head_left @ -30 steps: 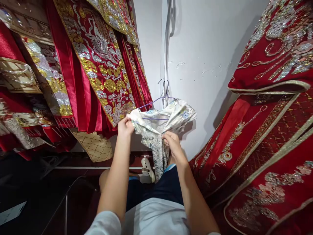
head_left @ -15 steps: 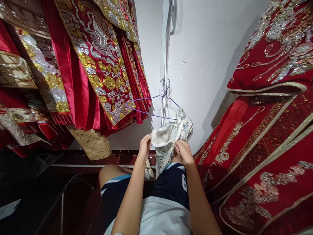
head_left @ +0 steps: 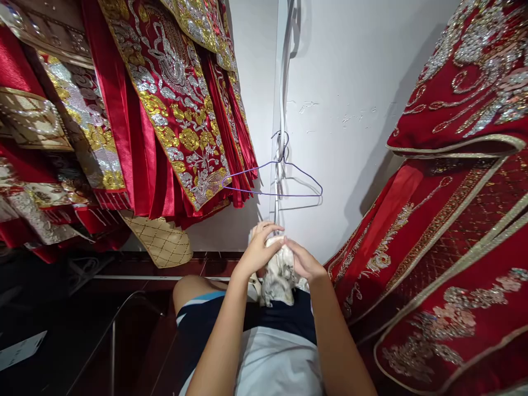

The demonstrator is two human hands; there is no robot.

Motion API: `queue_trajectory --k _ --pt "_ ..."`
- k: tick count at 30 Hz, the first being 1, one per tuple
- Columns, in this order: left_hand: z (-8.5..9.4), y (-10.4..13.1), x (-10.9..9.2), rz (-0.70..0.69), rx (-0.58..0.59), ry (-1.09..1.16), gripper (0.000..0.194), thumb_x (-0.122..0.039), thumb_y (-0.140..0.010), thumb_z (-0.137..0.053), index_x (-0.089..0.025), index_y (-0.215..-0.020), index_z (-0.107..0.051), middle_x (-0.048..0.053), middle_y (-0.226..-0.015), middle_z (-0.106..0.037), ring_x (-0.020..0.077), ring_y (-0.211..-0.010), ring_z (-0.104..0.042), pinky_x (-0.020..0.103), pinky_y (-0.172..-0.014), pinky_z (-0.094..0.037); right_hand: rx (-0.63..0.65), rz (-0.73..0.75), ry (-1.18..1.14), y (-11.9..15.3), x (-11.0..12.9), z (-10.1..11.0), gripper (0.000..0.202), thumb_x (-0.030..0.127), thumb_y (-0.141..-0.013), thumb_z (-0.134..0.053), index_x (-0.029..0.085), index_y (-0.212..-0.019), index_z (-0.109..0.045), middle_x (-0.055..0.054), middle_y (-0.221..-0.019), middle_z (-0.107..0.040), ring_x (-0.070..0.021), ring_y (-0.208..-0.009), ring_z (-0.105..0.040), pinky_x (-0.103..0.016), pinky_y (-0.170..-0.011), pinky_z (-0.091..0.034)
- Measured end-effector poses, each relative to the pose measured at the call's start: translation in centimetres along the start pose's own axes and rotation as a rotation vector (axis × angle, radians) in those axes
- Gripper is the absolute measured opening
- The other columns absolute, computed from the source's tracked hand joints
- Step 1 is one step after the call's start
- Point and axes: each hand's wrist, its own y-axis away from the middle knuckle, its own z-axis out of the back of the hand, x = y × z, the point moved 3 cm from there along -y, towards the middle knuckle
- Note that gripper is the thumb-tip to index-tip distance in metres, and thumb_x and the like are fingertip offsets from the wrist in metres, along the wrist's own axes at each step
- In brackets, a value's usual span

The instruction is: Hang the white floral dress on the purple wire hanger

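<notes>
A patterned whitish garment is bunched between my two hands, over my lap. My left hand has its fingers bent over the garment's upper left part, gripping it. My right hand presses against the upper right edge, its fingertips close to those of my left hand and its fingers together. Above them a thin purple hanger hangs on a white cord or strap by the wall, with nothing on it.
Red garments with gold and silver embroidery hang at the left. More red beaded garments hang at the right. A metal-framed black surface lies low at the left. The white wall is ahead.
The garment has come off the hanger and is now down at my lap, folded together. My hands have moved close to each other, and the hanger's right end is bare.
</notes>
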Motion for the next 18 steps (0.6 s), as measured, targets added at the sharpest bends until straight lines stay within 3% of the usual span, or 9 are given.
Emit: queue_trajectory --k 3,5,8,10,13,16,18 --pt "-1.0 0.6 2.4 0.149 0.178 0.169 0.043 -0.053 -0.093 -0.054 -0.024 -0.124 -0.064 0.009 -0.127 -0.063 0.0268 -0.123 -0.055 0.041 -0.107 -0.041 0.182 -0.056 -0.067 0.7 0.6 -0.6 0.049 0.035 -0.060 -0.088 0.023 -0.103 -0.069 -0.003 -0.091 -0.070 -0.0215 -0.086 -0.067 -0.034 -0.084 -0.053" --pt "-1.7 1.7 4.0 0.266 0.321 0.248 0.055 -0.062 -0.095 -0.042 -0.021 -0.119 -0.068 0.010 -0.119 -0.069 0.0269 -0.115 -0.061 0.039 -0.101 -0.047 0.201 -0.078 -0.113 1.1 1.7 -0.1 0.051 0.025 -0.060 -0.086 0.023 -0.107 -0.067 -0.001 -0.085 -0.068 -0.0184 -0.076 -0.065 -0.030 -0.075 -0.052" --pt "-1.7 3.4 5.6 0.287 0.479 0.109 0.054 -0.065 -0.091 -0.047 -0.021 -0.106 -0.074 0.009 -0.113 -0.073 0.0274 -0.108 -0.065 0.037 -0.095 -0.049 0.120 -0.038 -0.142 1.6 4.2 1.6 0.053 0.022 -0.062 -0.083 0.026 -0.112 -0.065 0.001 -0.079 -0.066 -0.0170 -0.068 -0.063 -0.029 -0.067 -0.052" --pt "-0.4 4.0 6.2 0.248 0.546 -0.162 0.042 -0.062 -0.081 -0.062 -0.023 -0.089 -0.076 0.007 -0.095 -0.077 0.0266 -0.090 -0.070 0.034 -0.084 -0.052 0.144 -0.018 -0.075 1.8 6.0 2.7 0.057 0.020 -0.062 -0.081 0.027 -0.116 -0.063 0.002 -0.077 -0.065 -0.0169 -0.065 -0.062 -0.029 -0.064 -0.051" --pt "3.9 3.3 6.7 0.270 0.427 -0.628 0.031 -0.050 -0.064 -0.078 -0.022 -0.057 -0.066 0.006 -0.063 -0.070 0.0270 -0.068 -0.068 0.036 -0.077 -0.050 0.189 -0.007 0.305 1.5 7.8 4.6 0.059 0.015 -0.059 -0.079 0.027 -0.115 -0.066 0.001 -0.083 -0.068 -0.0193 -0.071 -0.063 -0.031 -0.068 -0.051" --pt "8.5 1.6 6.4 0.282 0.273 -0.788 0.026 -0.042 -0.065 -0.076 -0.022 -0.056 -0.063 0.008 -0.066 -0.070 0.0311 -0.081 -0.068 0.045 -0.093 -0.044 0.149 0.032 0.730 0.1 8.3 6.8 0.058 0.014 -0.057 -0.079 0.026 -0.113 -0.071 -0.005 -0.114 -0.070 -0.0294 -0.105 -0.064 -0.039 -0.093 -0.050" --pt "10.4 0.5 5.6 0.268 0.201 -0.856 0.022 -0.040 -0.071 -0.072 -0.022 -0.061 -0.064 0.010 -0.075 -0.072 0.0329 -0.091 -0.067 0.049 -0.100 -0.038 0.141 0.052 0.829 -1.5 8.2 8.0 0.052 0.017 -0.060 -0.078 0.024 -0.112 -0.074 -0.007 -0.125 -0.069 -0.0334 -0.120 -0.059 -0.044 -0.106 -0.043"
